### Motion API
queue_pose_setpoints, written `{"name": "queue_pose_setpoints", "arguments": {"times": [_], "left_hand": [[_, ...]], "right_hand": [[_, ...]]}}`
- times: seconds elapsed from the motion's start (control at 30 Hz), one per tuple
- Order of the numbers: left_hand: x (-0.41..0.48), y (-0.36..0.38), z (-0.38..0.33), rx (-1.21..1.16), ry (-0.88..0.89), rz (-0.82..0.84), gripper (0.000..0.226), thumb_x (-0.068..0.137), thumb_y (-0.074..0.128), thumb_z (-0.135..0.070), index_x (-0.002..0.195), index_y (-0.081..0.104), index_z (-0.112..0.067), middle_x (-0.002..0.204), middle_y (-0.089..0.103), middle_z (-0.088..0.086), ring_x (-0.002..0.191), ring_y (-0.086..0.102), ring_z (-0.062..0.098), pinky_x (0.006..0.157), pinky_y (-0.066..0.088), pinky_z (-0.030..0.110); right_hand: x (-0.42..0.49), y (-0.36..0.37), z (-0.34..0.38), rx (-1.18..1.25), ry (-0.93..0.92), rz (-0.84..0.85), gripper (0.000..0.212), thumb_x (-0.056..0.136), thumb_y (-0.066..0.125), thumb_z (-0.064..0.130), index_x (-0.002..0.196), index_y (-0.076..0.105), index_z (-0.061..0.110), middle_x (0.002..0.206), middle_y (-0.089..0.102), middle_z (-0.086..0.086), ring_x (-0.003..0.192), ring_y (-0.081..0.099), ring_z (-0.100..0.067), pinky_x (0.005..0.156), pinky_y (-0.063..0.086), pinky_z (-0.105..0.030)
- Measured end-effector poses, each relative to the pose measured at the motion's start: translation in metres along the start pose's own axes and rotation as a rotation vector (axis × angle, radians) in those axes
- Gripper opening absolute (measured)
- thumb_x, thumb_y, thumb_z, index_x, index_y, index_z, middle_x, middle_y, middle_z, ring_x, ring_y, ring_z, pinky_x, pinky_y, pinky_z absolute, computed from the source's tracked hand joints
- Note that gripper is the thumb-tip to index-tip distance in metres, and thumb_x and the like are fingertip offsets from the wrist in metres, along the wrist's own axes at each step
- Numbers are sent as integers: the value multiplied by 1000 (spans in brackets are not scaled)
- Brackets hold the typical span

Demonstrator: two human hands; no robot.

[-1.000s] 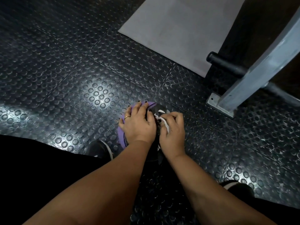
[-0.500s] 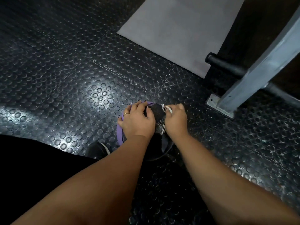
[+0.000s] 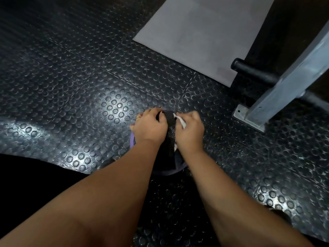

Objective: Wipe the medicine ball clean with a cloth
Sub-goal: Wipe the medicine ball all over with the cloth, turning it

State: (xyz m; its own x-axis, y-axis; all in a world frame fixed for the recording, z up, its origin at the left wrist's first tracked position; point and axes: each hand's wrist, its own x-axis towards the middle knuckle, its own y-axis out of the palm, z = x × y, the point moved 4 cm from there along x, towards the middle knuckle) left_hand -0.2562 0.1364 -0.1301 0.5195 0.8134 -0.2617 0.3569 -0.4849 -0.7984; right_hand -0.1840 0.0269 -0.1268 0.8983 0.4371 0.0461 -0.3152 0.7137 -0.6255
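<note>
The medicine ball (image 3: 169, 138), black with purple showing at its left and near edges, sits on the studded rubber floor (image 3: 74, 90) right in front of the person, mostly hidden under both hands. Only a dark textured strip of it shows, running from far to near between the two wrists.

The left hand (image 3: 149, 127), a ring on one finger, lies over the ball's left upper side with its fingers curled over the far top, holding it steady. The right hand (image 3: 190, 133) is on the right upper side, fingers closed around a bunched white cloth (image 3: 180, 122) that touches the ball at the edge of the bare strip.

Being round, the ball has no long axis. What matters is that the exposed strip lies just left of the cloth, so the right hand is the nearer one to wipe it, likely with a short sweep inward or toward the body.

A grey mat (image 3: 195, 32) lies farther off, and a steel frame post (image 3: 288, 82) stands to the right, well apart.
</note>
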Motion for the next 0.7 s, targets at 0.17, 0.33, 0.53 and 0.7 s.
{"name": "queue_pose_setpoints", "arguments": {"times": [0.17,0.33,0.53,0.7], "left_hand": [[-3,3,-6,-29,-51,-18,35,96,45,-37,123,66,-32,129,63,-6,121,52,24,106,35,52],[7,1,-13,-8,-115,2,29,96,45,-37,113,69,-33,111,68,-1,110,56,27,101,35,45],[17,-1,-6,-46,-179,42,30,98,45,-41,117,68,-37,104,68,-1,103,57,25,100,35,42],[16,0,-4,-27,-129,41,32,98,45,-41,120,68,-36,113,67,-3,110,56,24,101,36,44]], "right_hand": [[43,5,-14,-138,124,205,23,93,54,9,110,69,6,113,55,-10,96,56,-22,70,31,-14],[-19,-11,-3,65,-26,93,23,86,57,0,105,68,7,101,52,-1,91,52,-11,78,33,0],[-50,-6,2,103,-139,100,25,84,55,7,104,69,11,96,54,6,91,57,-14,90,47,-28],[1,2,8,11,-59,61,20,83,62,5,101,73,7,94,62,-5,83,60,-19,73,39,-16]]}}
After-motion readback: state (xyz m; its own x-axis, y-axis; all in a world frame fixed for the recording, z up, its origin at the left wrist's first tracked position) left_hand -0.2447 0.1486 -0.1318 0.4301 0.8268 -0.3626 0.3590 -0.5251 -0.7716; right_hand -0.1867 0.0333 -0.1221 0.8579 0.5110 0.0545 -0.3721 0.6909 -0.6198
